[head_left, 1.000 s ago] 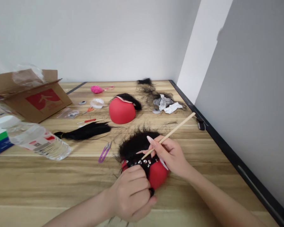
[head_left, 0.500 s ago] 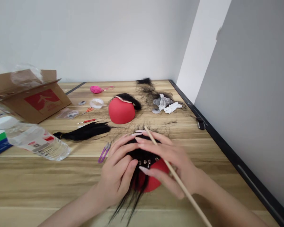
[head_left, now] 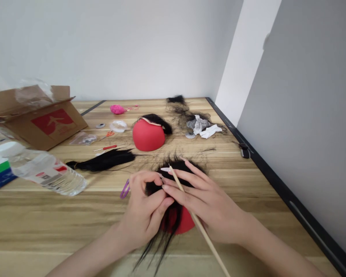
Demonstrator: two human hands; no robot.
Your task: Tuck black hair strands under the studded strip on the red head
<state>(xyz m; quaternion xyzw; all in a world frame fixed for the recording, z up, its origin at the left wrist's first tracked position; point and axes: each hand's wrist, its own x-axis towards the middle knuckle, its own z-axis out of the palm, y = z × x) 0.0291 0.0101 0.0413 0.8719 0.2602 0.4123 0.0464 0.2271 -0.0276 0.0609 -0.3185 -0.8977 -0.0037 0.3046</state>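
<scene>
Sporting long, tapered nails (head_left: 165, 169), pale and glossy, on the right hand (head_left: 204, 198), lower right of centre! Bare-wristed there and at the left hand (head_left: 142, 209), with bare forearms (head_left: 98, 246) to the bottom edge.

Stick (head_left: 203, 232) partly beyond bottom edge

A smooth, rounded red form (head_left: 187, 223) sits at the near middle of the tabletop (head_left: 83, 219), much of it covered. Black hair (head_left: 177, 164) lies over its far part, short and bristling outward along the far edge; longer loose strands (head_left: 177, 215) fall over the red near side and past its edge, splayed into thin tails. A straight, pale wooden stick (head_left: 203, 231) is held aslant above, one end over the hair, the other running near and rightward out of view
</scene>
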